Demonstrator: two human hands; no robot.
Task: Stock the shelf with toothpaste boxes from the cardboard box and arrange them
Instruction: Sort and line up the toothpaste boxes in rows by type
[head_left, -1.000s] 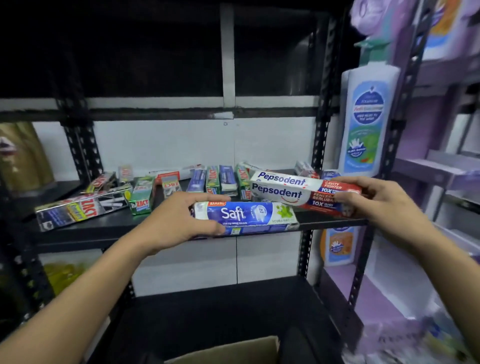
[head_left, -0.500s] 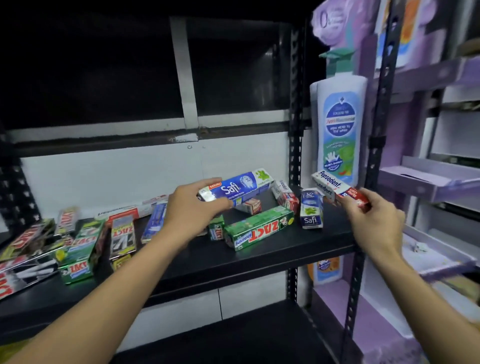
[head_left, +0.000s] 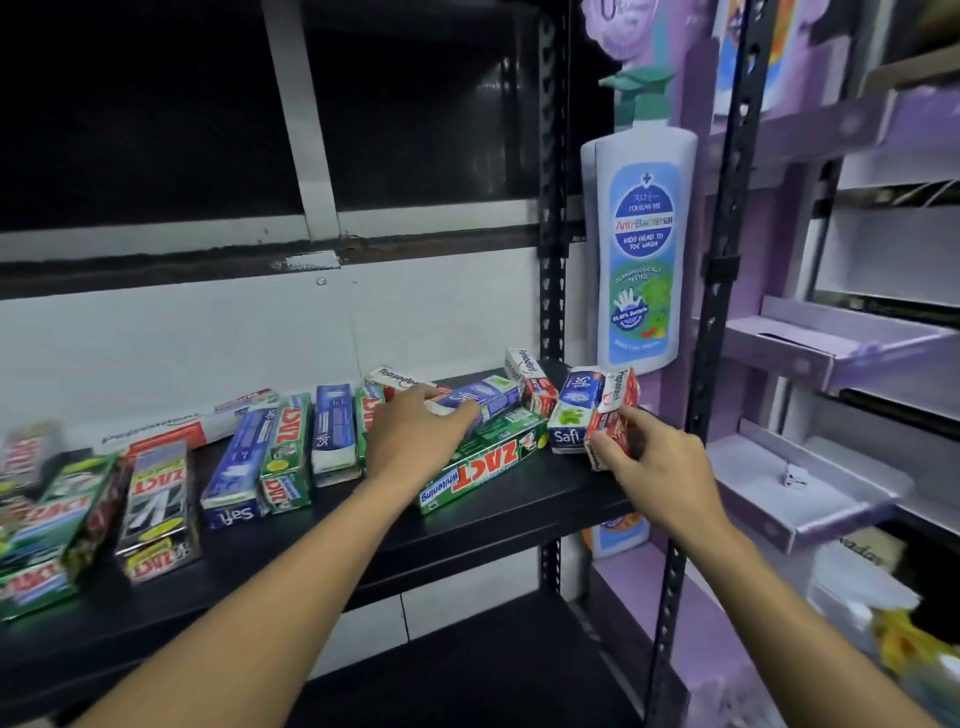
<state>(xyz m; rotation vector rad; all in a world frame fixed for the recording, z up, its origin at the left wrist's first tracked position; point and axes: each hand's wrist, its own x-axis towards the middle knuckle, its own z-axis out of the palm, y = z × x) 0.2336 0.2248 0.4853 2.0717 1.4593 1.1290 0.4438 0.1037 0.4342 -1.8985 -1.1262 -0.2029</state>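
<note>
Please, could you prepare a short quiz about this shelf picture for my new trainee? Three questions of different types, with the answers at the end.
1. True or false: the right hand holds a Pepsodent box.
2. Which brand is the blue box that the left hand holds? A Safi, B Zact, C Colgate.
3. Fill in: the Zact Whitening box lying between the hands is mainly ___ in colour.

Key: 1 true; 2 A; 3 green.
</note>
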